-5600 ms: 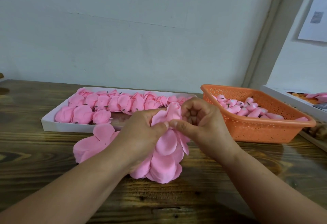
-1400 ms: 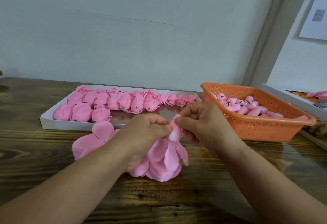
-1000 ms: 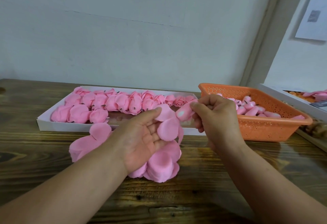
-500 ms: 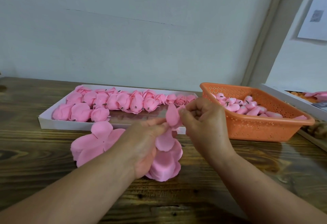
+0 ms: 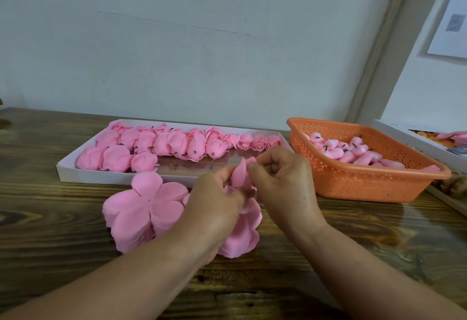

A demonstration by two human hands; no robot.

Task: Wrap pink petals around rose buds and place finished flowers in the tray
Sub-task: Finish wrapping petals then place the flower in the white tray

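Both hands meet over the table's middle. My left hand grips a pink petal piece whose lobes stand up between the hands. My right hand pinches the same piece at its top; a rose bud inside is hidden by the fingers. Under the hands lie stacks of flat pink petal pieces. The white tray behind holds several finished pink flowers.
An orange perforated basket with several pink rose buds stands at the right, close to my right hand. Another white tray sits at the far right edge. The wooden table ends at a wall behind.
My left hand has curled in from an open palm under the petals to grip the petal piece. My right hand, pinching the bud, came down and left into it.
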